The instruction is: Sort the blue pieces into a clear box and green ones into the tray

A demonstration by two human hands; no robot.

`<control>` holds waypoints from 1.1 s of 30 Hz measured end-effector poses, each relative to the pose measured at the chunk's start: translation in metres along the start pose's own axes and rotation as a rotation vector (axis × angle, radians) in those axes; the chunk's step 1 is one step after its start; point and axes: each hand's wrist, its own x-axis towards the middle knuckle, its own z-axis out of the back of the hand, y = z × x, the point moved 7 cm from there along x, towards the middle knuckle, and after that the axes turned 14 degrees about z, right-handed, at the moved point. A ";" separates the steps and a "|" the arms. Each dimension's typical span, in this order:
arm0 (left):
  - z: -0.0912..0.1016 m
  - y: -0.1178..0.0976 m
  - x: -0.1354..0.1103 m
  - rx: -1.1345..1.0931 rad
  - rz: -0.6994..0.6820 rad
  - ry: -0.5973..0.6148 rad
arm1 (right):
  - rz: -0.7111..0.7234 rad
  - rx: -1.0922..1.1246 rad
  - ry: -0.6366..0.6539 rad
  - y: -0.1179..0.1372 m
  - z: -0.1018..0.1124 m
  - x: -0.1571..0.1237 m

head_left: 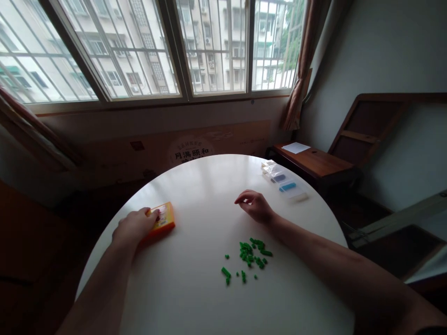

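My left hand (134,226) lies on an orange box (164,221) at the left of the round white table (195,186), its fingers curled over the box's top edge. My right hand (254,204) rests further right on the bare tabletop, fingers loosely curled, nothing visible in them. Several small green bricks (249,256) lie scattered in a loose pile just below the right hand and forearm.
Clear plastic bags (284,185) with blue and pale pieces lie at the table's far right edge. A dark wooden side table (314,160) with a sheet of paper (296,147) stands beyond. A barred window and curtain fill the back.
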 end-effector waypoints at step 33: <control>-0.019 -0.166 -0.126 -0.217 -0.821 0.061 | 0.162 0.053 0.583 0.000 -0.004 -0.014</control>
